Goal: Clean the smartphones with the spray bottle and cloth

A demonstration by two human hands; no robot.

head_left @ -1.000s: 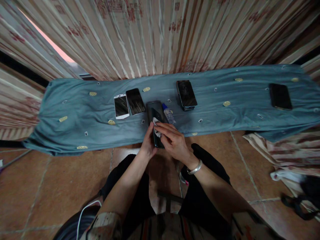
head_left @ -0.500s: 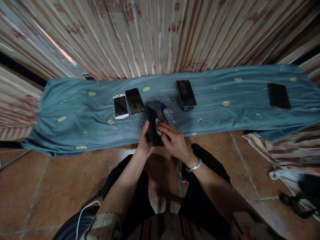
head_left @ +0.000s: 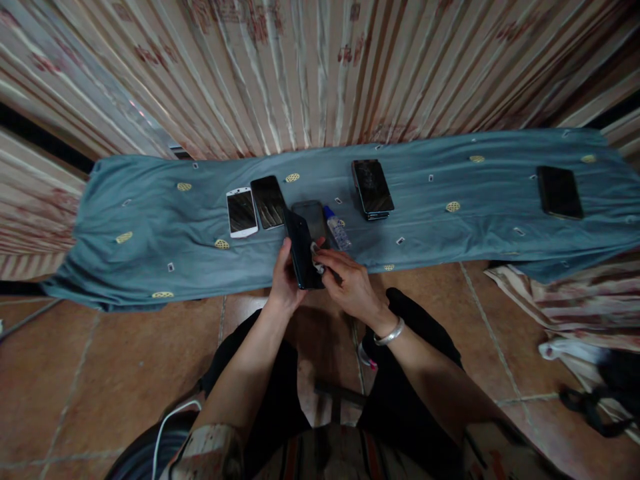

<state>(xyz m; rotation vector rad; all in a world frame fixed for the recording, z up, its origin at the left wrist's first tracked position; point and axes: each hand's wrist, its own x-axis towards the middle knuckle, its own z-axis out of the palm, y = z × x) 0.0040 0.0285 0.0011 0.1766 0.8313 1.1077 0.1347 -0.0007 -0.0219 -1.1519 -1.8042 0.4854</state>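
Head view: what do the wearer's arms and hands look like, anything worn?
Both hands are bare, no gloves. The right hand has a silver bangle at the wrist; the left hand shows nothing at the wrist. Forearms are uncovered, with short patterned sleeves, cream with dark red marks, near the elbows. No cables or markings show on the arms themselves.

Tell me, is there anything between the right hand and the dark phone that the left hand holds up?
Yes. A small white cloth sits under the right hand's fingertips, pressed on the dark slim phone. The left hand grips the phone's left edge directly, with nothing visible between them.
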